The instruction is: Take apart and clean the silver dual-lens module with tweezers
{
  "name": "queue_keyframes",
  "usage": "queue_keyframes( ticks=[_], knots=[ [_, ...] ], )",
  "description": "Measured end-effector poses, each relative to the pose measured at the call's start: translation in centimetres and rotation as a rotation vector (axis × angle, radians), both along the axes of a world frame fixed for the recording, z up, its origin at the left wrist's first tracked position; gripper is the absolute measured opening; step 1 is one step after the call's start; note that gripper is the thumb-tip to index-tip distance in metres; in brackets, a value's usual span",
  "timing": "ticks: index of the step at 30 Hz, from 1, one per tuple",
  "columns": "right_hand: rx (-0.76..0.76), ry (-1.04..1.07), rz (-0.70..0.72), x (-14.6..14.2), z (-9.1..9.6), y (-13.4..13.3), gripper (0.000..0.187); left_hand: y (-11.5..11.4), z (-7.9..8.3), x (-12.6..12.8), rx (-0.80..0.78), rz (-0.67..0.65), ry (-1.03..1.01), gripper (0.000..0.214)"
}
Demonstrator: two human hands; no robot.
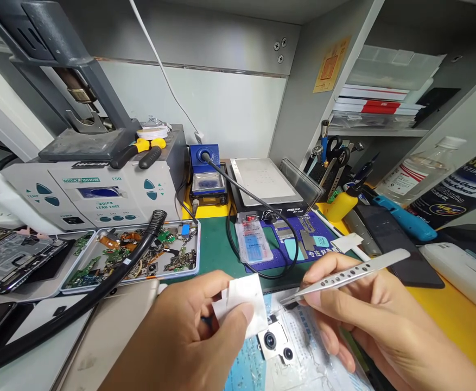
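Observation:
Between thumb and fingers, my left hand (197,326) pinches a folded white paper piece (254,298), perhaps a wipe. My right hand (355,309) grips metal tweezers (354,275) with a row of holes, their tips pointing left towards the paper. Just below the paper lies a phone camera module (275,343) with two black lenses in a silver frame. Under it is a plastic-covered printed sheet (315,353), blue on its left side. The tweezer tips are close to a small dark part on the sheet; whether they touch it I cannot tell.
A tray of circuit boards (140,255) stands left, crossed by a thick black hose (111,282). Behind are a hot-air station (99,195), a soldering station (208,179) and a flat heating plate (266,182). A yellow bottle (342,205) and a dark phone (400,244) are right.

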State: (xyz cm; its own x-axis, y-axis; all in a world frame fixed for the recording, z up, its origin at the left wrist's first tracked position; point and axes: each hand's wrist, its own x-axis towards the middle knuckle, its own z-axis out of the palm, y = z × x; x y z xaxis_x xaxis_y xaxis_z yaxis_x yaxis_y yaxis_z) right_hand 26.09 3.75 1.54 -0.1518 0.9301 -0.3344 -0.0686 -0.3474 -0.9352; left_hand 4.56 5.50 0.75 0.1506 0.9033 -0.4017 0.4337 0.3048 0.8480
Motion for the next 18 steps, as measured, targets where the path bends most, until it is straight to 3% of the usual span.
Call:
queue_keyframes(
  ticks=[11,18],
  knots=[
    [-0.056,-0.119,-0.07,-1.2,0.7,-0.2,0.03,-0.2,-0.3,0.1,0.048,-0.069,0.016,0.026],
    [-0.014,-0.127,-0.017,-0.3,-0.7,-0.4,0.03,-0.2,0.0,-0.2,0.028,-0.091,0.016,0.028]
  ],
)
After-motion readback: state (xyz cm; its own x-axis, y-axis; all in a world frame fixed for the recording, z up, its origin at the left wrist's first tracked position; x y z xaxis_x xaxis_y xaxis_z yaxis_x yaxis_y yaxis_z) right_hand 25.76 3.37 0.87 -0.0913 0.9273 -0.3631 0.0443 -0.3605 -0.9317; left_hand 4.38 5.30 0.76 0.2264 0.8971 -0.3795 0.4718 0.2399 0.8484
